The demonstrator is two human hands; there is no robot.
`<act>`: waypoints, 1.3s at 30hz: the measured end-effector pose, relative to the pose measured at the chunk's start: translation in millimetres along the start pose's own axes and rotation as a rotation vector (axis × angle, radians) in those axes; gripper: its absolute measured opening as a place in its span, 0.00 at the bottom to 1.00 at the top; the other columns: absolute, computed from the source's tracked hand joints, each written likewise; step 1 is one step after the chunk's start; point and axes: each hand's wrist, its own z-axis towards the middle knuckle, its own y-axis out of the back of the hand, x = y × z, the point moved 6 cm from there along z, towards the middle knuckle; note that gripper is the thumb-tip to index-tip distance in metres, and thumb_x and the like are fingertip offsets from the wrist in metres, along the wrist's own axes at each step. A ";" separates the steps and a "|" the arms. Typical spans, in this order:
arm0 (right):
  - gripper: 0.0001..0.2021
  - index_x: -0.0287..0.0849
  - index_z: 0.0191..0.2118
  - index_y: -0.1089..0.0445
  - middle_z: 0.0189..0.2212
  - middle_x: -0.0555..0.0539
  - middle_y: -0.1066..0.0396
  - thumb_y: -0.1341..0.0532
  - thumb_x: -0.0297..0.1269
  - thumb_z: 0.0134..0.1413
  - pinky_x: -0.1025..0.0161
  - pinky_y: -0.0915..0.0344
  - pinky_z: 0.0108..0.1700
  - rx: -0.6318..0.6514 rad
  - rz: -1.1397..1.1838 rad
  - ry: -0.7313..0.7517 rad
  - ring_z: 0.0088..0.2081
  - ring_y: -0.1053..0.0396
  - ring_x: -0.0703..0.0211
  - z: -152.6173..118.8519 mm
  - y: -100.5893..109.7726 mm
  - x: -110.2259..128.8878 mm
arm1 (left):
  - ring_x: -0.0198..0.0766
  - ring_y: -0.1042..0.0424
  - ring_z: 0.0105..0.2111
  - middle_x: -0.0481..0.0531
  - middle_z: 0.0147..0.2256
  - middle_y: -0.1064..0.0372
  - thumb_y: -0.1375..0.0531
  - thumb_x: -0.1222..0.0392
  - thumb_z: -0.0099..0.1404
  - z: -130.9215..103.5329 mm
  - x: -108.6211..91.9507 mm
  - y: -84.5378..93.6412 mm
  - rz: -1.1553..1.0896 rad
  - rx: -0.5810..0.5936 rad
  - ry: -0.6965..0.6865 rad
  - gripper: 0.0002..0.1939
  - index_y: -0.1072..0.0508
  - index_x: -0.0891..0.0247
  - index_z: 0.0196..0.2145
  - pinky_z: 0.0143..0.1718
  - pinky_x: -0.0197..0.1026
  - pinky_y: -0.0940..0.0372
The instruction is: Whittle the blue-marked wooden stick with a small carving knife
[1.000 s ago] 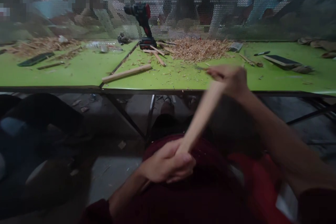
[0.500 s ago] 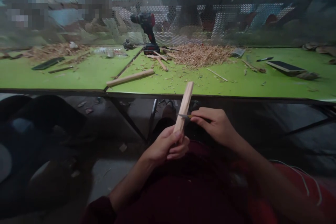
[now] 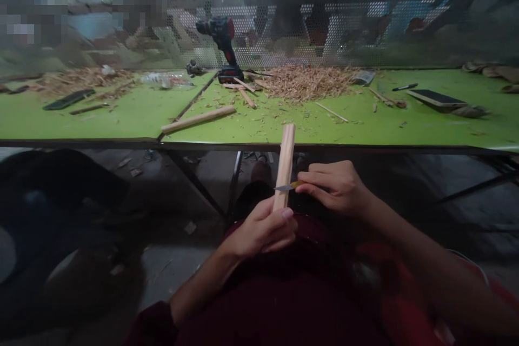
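From here I see the left hand (image 3: 263, 231) wrapped around a wooden stick (image 3: 286, 154). Just past it, the right hand (image 3: 335, 186) pinches a small knife (image 3: 284, 187), blade across the stick.

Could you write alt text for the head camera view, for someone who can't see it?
A left hand grips a wooden stick while the right hand holds a knife across it; beyond, a green table bears a drill and wood shavings.
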 end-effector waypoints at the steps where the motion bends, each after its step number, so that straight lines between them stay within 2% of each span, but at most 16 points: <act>1: 0.09 0.40 0.37 0.25 0.22 0.52 0.34 0.40 0.39 0.62 0.67 0.47 0.25 -0.007 -0.010 0.007 0.22 0.40 0.68 0.4 -0.2 -0.2 | 0.24 0.62 0.10 0.34 0.15 0.56 0.46 0.56 0.71 -0.9 0.0 -0.3 -0.006 0.002 0.005 0.06 0.37 0.61 0.40 0.11 0.26 0.56; 4: 0.09 0.41 0.37 0.25 0.23 0.51 0.33 0.40 0.39 0.62 0.67 0.47 0.25 -0.030 -0.027 0.028 0.22 0.39 0.68 1.2 -3.8 0.9 | 0.23 0.61 0.10 0.34 0.14 0.56 0.45 0.54 0.70 -2.5 -0.6 -0.1 -0.008 -0.005 0.024 0.10 0.40 0.61 0.32 0.11 0.26 0.57; 7: 0.09 0.42 0.37 0.24 0.23 0.51 0.31 0.39 0.40 0.61 0.66 0.46 0.25 -0.010 -0.020 0.020 0.22 0.38 0.67 4.9 -8.3 -7.4 | 0.23 0.61 0.09 0.34 0.14 0.56 0.45 0.53 0.70 -5.1 -1.4 1.4 0.006 -0.034 0.034 0.12 0.41 0.61 0.30 0.10 0.26 0.59; 10: 0.10 0.41 0.36 0.22 0.26 0.48 0.27 0.39 0.40 0.60 0.65 0.42 0.30 -0.029 -0.043 -0.143 0.27 0.33 0.63 15.0 1.0 -47.3 | 0.23 0.59 0.09 0.35 0.14 0.55 0.45 0.54 0.70 -12.0 0.3 -3.2 -0.026 0.014 0.057 0.13 0.41 0.61 0.30 0.10 0.27 0.60; 13: 0.13 0.37 0.34 0.21 0.30 0.42 0.25 0.40 0.39 0.60 0.62 0.41 0.36 -0.168 -0.124 -0.409 0.33 0.31 0.58 23.0 29.7 -103.9 | 0.24 0.56 0.10 0.36 0.15 0.53 0.43 0.54 0.68 -21.5 6.3 -14.2 -0.142 0.168 0.189 0.12 0.41 0.61 0.31 0.11 0.27 0.58; 15: 0.15 0.35 0.32 0.22 0.24 0.44 0.29 0.41 0.40 0.60 0.62 0.45 0.31 -0.235 -0.134 -0.538 0.27 0.36 0.61 23.3 45.0 -125.3 | 0.23 0.56 0.10 0.36 0.15 0.54 0.43 0.51 0.68 -24.1 6.5 -15.7 -0.243 0.217 0.247 0.14 0.41 0.61 0.30 0.11 0.27 0.57; 16: 0.16 0.36 0.31 0.23 0.20 0.47 0.32 0.41 0.42 0.60 0.63 0.47 0.28 -0.259 -0.113 -0.606 0.24 0.40 0.63 20.6 48.7 -128.6 | 0.23 0.57 0.10 0.36 0.14 0.54 0.43 0.50 0.68 -23.1 5.0 -13.5 -0.289 0.210 0.245 0.16 0.41 0.62 0.29 0.11 0.27 0.57; 18: 0.17 0.39 0.29 0.24 0.16 0.51 0.40 0.41 0.47 0.59 0.64 0.53 0.24 -0.262 -0.005 -0.711 0.20 0.49 0.65 10.7 44.2 -119.7 | 0.22 0.58 0.09 0.36 0.14 0.56 0.45 0.48 0.68 -17.9 1.6 -5.5 -0.342 0.166 0.205 0.17 0.41 0.62 0.28 0.12 0.27 0.57; 20: 0.19 0.40 0.27 0.27 0.16 0.52 0.41 0.40 0.51 0.57 0.65 0.55 0.22 -0.210 0.314 -0.831 0.20 0.50 0.66 -5.0 21.4 -98.9 | 0.23 0.58 0.10 0.36 0.14 0.56 0.45 0.50 0.69 -12.1 0.5 2.0 -0.344 0.127 0.161 0.16 0.41 0.62 0.28 0.13 0.26 0.57; 22: 0.20 0.39 0.29 0.28 0.17 0.53 0.44 0.41 0.53 0.57 0.66 0.56 0.21 -0.164 0.609 -0.922 0.19 0.51 0.68 -20.1 -5.8 -71.5 | 0.23 0.58 0.10 0.36 0.14 0.55 0.45 0.51 0.69 -8.3 2.5 7.0 -0.314 0.097 0.132 0.16 0.41 0.62 0.28 0.13 0.27 0.56; 26: 0.20 0.39 0.30 0.32 0.17 0.56 0.48 0.39 0.55 0.55 0.67 0.60 0.21 -0.176 0.905 -0.980 0.19 0.54 0.70 -31.4 -38.8 -31.1 | 0.24 0.56 0.10 0.37 0.14 0.53 0.43 0.52 0.68 -7.6 11.0 6.6 -0.233 0.107 0.146 0.15 0.41 0.62 0.28 0.13 0.28 0.57; 30: 0.19 0.39 0.29 0.33 0.18 0.56 0.49 0.33 0.51 0.49 0.68 0.61 0.21 -0.212 1.048 -1.027 0.20 0.55 0.72 -28.3 -50.7 -20.8 | 0.24 0.54 0.10 0.37 0.14 0.53 0.43 0.53 0.68 -6.4 21.0 0.2 -0.179 0.155 0.232 0.15 0.40 0.63 0.27 0.13 0.28 0.57; 33: 0.17 0.40 0.29 0.33 0.17 0.57 0.51 0.34 0.51 0.51 0.68 0.61 0.19 -0.226 1.103 -1.001 0.18 0.57 0.71 -25.4 -54.1 -19.4 | 0.27 0.45 0.12 0.40 0.15 0.48 0.47 0.49 0.69 -0.3 23.0 -1.9 -0.133 0.148 0.170 0.16 0.40 0.63 0.29 0.12 0.28 0.51; 36: 0.19 0.41 0.27 0.34 0.16 0.57 0.52 0.38 0.53 0.54 0.67 0.59 0.18 -0.158 1.047 -0.912 0.18 0.56 0.70 -22.1 -56.3 -17.7 | 0.32 0.37 0.14 0.44 0.18 0.40 0.51 0.46 0.71 6.4 21.9 2.0 -0.044 0.040 0.033 0.17 0.39 0.62 0.34 0.11 0.29 0.48; 39: 0.18 0.41 0.28 0.33 0.17 0.56 0.49 0.38 0.53 0.55 0.68 0.55 0.19 -0.129 0.887 -0.827 0.18 0.53 0.69 -18.3 -50.6 -20.3 | 0.29 0.40 0.12 0.42 0.17 0.40 0.52 0.49 0.72 8.8 19.7 8.1 0.028 -0.095 -0.046 0.15 0.39 0.62 0.35 0.12 0.28 0.48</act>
